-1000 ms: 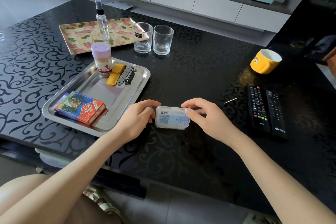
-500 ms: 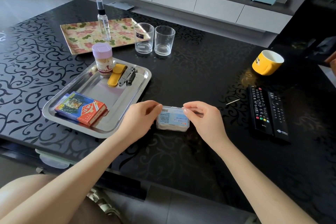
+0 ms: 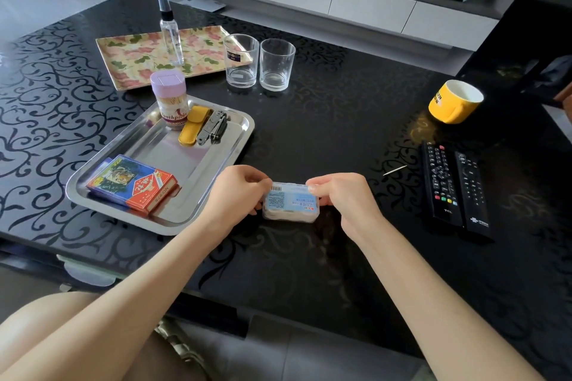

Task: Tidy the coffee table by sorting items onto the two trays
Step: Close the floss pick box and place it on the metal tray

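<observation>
**Both hands on the little plastic box**

Toward the near edge of the coffee table point(image 3: 340, 120), the left hand point(image 3: 238, 192) and right hand point(image 3: 337, 198) each pinch an end of a small clear box point(image 3: 291, 204) with a blue label. I can't tell if it's lifted. It's just right of the steel tray point(image 3: 173, 155), which holds a card pack point(image 3: 133, 184), yellow pouch point(image 3: 192, 128), metal clippers point(image 3: 213, 128) and a toothpick jar point(image 3: 171, 99). Two remotes point(image 3: 455, 189) lie by the right edge with a loose toothpick point(image 3: 394, 170) beside them, and a yellow mug point(image 3: 453, 101) behind. Further back are two glasses point(image 3: 258, 62), then a floral tray point(image 3: 136, 56) with a spray bottle point(image 3: 170, 31) standing on it.
</observation>
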A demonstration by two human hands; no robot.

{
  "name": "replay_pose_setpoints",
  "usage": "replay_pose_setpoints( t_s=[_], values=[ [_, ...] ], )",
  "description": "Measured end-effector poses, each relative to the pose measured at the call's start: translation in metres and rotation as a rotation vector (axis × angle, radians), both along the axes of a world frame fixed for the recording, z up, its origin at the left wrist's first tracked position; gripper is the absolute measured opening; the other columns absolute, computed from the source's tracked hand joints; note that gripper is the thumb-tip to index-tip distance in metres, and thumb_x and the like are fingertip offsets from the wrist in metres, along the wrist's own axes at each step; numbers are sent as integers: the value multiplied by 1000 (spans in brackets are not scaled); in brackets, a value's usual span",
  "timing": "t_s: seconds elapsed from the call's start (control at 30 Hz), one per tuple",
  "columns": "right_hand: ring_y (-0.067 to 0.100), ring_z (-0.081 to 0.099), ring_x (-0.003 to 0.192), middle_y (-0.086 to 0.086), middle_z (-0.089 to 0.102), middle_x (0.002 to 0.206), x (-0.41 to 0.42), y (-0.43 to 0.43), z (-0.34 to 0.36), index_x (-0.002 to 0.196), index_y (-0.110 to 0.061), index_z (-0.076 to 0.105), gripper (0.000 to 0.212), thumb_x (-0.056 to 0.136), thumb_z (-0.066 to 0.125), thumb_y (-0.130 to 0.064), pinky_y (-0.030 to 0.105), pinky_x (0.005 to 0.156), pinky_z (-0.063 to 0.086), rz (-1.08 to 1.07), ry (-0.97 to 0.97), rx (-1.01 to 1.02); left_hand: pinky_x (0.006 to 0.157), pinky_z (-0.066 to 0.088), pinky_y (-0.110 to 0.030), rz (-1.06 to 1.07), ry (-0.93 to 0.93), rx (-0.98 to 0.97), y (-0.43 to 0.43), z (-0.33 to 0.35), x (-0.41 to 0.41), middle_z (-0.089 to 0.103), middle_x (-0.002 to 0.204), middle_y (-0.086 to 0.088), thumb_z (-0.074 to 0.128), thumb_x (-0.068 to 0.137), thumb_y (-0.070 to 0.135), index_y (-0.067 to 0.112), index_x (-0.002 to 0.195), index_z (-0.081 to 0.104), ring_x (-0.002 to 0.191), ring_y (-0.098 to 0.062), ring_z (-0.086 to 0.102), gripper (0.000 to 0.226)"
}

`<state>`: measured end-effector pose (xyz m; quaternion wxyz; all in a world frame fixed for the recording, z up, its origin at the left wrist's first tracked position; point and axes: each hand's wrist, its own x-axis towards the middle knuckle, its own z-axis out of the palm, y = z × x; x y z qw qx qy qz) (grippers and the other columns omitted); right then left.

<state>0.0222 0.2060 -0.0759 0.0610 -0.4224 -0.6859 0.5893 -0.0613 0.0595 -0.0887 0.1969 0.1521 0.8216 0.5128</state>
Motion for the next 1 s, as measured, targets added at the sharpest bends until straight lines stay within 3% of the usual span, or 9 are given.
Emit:
replay_pose_setpoints(
  t_s=[0.1,0.23,0.3,0.43,0.57,0.7,0.83,0.9,1.0],
  values=[
    [25,69,85,11,72,87,-11,9,7,79,-1,71,15,79,59,8,37,84,56,55,-132,-42,48,46,-21,-11,-105,-25,2,3,-4,62,63,-1,57,86,9,10,79,68,55,-12,55,14],
    [22,66,90,11,69,91,-27,15,22,77,-2,68,19,82,56,12,29,78,55,151,-275,-36,44,48,-16,-20,-238,-57,9,14,-16,64,67,-8,55,81,-2,6,70,66,57,-14,56,17],
    [19,64,88,11,68,90,-35,17,25,75,-3,66,20,83,56,11,26,73,54,156,-319,-53,52,53,-18,-8,-244,-89,14,13,-24,67,76,-10,55,80,-2,6,73,66,65,-16,60,15],
    [19,66,80,14,70,95,-30,16,19,87,0,64,10,85,56,6,28,66,55,134,-311,-109,74,56,-32,-144,-9,-298,21,1,-19,67,96,-6,51,87,12,14,84,64,88,-21,64,14],
    [23,69,80,16,70,93,-3,9,0,94,3,66,11,85,64,-4,35,70,58,150,-217,79,59,39,-25,-384,201,-565,22,0,2,56,110,-10,56,86,42,14,114,57,84,-20,56,39],
    [22,68,90,9,70,92,16,-2,0,87,-6,71,7,86,65,-10,42,84,56,141,-34,164,64,39,-25,-325,233,-435,8,6,12,51,106,-8,59,87,40,16,114,51,84,-19,53,38],
    [16,63,103,5,65,111,39,-9,6,117,-12,59,27,91,61,-17,32,90,54,255,66,132,53,42,-14,-269,266,-95,-10,4,33,58,80,6,71,81,23,15,95,51,66,-6,52,26],
    [14,59,109,2,64,116,46,-11,9,127,-13,52,37,92,59,-20,28,94,49,355,114,135,59,49,-21,-249,261,13,-15,5,37,62,81,3,77,74,17,17,93,55,69,-11,58,28],
    [12,60,106,-1,65,112,51,-14,13,121,-14,60,30,93,58,-23,25,89,51,455,173,299,70,53,-22,-219,196,98,-21,12,41,66,94,6,78,73,14,23,105,61,82,-8,63,37]
  ],
)
